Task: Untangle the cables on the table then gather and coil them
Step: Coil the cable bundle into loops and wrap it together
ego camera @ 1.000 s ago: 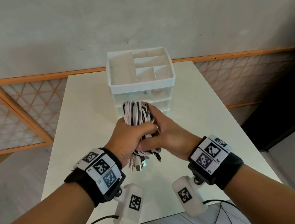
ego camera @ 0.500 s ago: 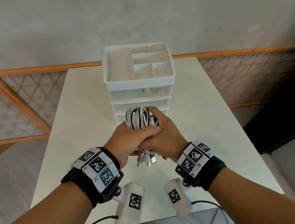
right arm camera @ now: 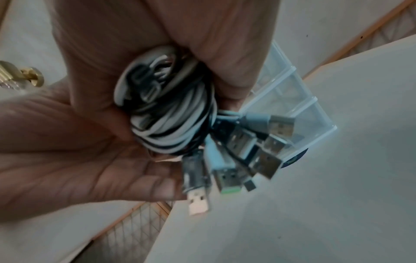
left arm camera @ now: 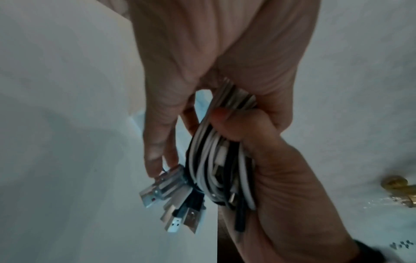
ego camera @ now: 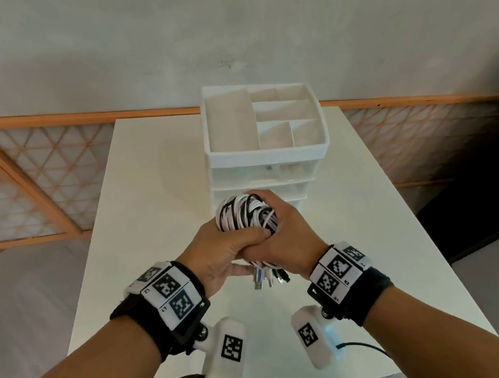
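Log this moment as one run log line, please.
stage: coiling | cables: black and white, bundled, off table | left hand: grip on bundle | right hand: grip on bundle | plugs: hanging below | organizer: behind

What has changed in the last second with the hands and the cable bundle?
The cable bundle was elongated loops; now it is folded into a tighter, rounder coil. The right hand has closed further over it, against the left hand. Both hands still hold it above the table, plugs hanging below; the organizer stayed.
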`<act>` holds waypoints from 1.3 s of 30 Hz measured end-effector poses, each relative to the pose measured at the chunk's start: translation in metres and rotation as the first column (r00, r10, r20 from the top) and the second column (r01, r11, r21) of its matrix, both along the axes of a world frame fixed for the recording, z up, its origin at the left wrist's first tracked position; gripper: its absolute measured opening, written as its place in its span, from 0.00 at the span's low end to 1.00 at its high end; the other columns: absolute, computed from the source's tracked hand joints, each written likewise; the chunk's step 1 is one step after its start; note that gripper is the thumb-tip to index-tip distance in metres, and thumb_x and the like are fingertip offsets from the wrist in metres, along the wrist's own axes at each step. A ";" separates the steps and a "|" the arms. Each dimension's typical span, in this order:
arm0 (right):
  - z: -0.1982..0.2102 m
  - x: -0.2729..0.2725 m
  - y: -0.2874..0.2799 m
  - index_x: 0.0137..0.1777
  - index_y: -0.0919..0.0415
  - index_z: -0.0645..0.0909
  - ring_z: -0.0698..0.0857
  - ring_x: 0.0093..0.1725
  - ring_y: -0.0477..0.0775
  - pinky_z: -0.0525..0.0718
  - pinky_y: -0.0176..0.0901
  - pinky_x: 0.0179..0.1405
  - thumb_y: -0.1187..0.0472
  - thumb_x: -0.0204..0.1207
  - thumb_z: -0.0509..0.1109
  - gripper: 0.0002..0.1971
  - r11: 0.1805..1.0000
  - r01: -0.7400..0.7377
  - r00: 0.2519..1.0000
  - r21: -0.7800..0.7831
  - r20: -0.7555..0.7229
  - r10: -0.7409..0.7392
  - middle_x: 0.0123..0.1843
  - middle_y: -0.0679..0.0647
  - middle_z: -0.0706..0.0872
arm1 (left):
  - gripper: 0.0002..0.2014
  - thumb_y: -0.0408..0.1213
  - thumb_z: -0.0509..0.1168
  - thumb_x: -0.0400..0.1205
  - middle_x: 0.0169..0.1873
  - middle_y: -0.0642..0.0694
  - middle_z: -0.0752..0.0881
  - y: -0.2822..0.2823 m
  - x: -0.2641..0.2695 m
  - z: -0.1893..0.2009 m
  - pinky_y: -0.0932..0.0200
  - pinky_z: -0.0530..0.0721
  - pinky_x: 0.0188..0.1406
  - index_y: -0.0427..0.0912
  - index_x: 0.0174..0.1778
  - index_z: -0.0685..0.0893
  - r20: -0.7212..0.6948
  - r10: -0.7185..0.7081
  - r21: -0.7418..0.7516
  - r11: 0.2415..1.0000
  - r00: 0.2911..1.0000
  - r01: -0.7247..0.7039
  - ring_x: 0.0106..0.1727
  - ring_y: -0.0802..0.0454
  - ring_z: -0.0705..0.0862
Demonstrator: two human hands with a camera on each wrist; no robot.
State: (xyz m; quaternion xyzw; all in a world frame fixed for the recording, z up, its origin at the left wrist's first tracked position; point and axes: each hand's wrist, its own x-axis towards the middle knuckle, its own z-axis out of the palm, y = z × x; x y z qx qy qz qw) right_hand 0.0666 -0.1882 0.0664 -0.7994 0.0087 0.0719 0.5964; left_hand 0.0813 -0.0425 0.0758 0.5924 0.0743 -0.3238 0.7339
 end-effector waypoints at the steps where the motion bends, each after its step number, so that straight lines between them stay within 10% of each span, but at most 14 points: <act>1: -0.001 0.000 0.001 0.70 0.39 0.73 0.92 0.54 0.50 0.91 0.57 0.57 0.61 0.51 0.87 0.46 0.998 0.012 1.000 -0.064 0.006 -0.011 0.55 0.50 0.91 | 0.18 0.27 0.76 0.74 0.53 0.35 0.92 0.003 0.003 -0.001 0.35 0.88 0.57 0.38 0.60 0.87 -0.024 -0.027 0.010 1.000 0.999 0.027 0.54 0.37 0.91; 5: 0.003 0.000 0.001 0.82 0.33 0.53 0.91 0.51 0.45 0.90 0.42 0.52 0.50 0.52 0.89 0.62 0.952 -0.052 0.998 -0.303 0.015 0.059 0.53 0.45 0.91 | 0.19 0.25 0.76 0.73 0.55 0.31 0.90 0.005 0.008 -0.011 0.41 0.90 0.50 0.34 0.60 0.88 -0.090 -0.023 -0.052 0.998 0.996 0.018 0.51 0.38 0.90; 10: -0.015 0.009 -0.006 0.63 0.39 0.72 0.91 0.46 0.48 0.92 0.53 0.46 0.41 0.47 0.79 0.39 0.930 0.057 0.998 -0.364 0.026 -0.051 0.46 0.44 0.91 | 0.18 0.28 0.78 0.72 0.53 0.37 0.92 -0.013 0.014 -0.020 0.40 0.88 0.55 0.38 0.59 0.88 -0.095 0.006 0.022 1.000 0.995 -0.004 0.50 0.44 0.90; 15: -0.020 0.017 -0.042 0.63 0.39 0.72 0.91 0.46 0.50 0.92 0.50 0.44 0.36 0.50 0.79 0.38 0.879 0.094 0.996 -0.468 0.033 -0.089 0.46 0.43 0.91 | 0.28 0.42 0.83 0.68 0.59 0.45 0.91 -0.021 0.031 -0.025 0.45 0.84 0.61 0.48 0.65 0.84 -0.132 -0.176 0.011 0.984 0.976 0.179 0.61 0.46 0.88; 21: -0.016 0.036 -0.095 0.64 0.39 0.73 0.89 0.40 0.54 0.92 0.51 0.32 0.52 0.56 0.82 0.35 0.855 0.173 0.982 -0.489 0.017 -0.188 0.43 0.43 0.86 | 0.21 0.49 0.77 0.74 0.51 0.42 0.86 -0.055 0.062 -0.049 0.47 0.83 0.50 0.43 0.56 0.82 -0.343 0.134 -0.082 0.982 0.930 -0.172 0.54 0.44 0.85; 29: -0.013 0.037 -0.116 0.60 0.36 0.74 0.88 0.31 0.56 0.81 0.37 0.19 0.54 0.57 0.82 0.32 0.884 0.152 0.985 -0.441 -0.008 -0.174 0.42 0.44 0.86 | 0.04 0.29 0.64 0.74 0.37 0.44 0.84 -0.093 0.089 -0.059 0.54 0.80 0.39 0.40 0.34 0.79 -0.380 0.330 -0.093 0.916 0.864 -0.390 0.36 0.49 0.83; 39: 0.018 0.034 -0.115 0.57 0.35 0.73 0.88 0.28 0.59 0.81 0.43 0.12 0.60 0.61 0.84 0.31 0.907 0.165 0.983 -0.388 -0.015 -0.185 0.44 0.50 0.87 | 0.22 0.37 0.74 0.71 0.37 0.45 0.83 -0.058 0.003 -0.080 0.55 0.76 0.37 0.50 0.62 0.82 -0.416 -0.088 -0.155 0.988 0.905 0.025 0.37 0.47 0.82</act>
